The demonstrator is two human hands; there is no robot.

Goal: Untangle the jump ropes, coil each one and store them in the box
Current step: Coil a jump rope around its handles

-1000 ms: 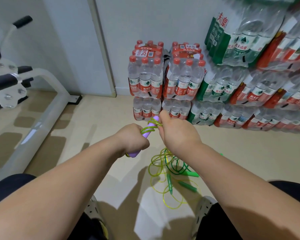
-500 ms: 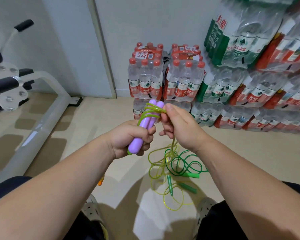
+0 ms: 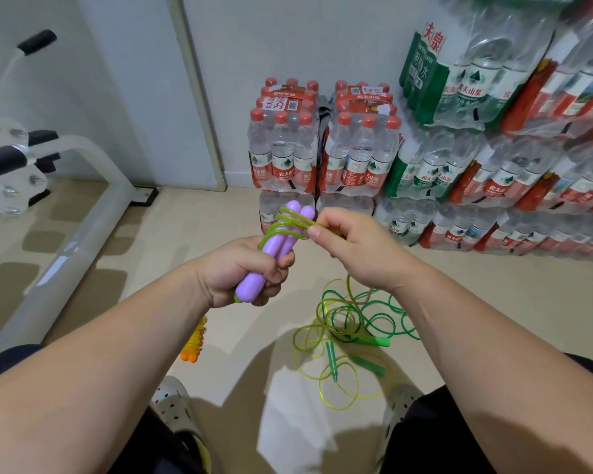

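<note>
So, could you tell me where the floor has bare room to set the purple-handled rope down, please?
Bare floor lies between the white machine frame and the bottle packs, and right of the rope tangle. Crowded: ahead of the shoes, with the tangle and orange toy.

Purple handles (image 3: 271, 254) in left hand (image 3: 243, 271), yellow-green cord (image 3: 290, 222) pinched by right hand (image 3: 360, 251).

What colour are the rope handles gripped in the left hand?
Light purple handles, head view.
</note>
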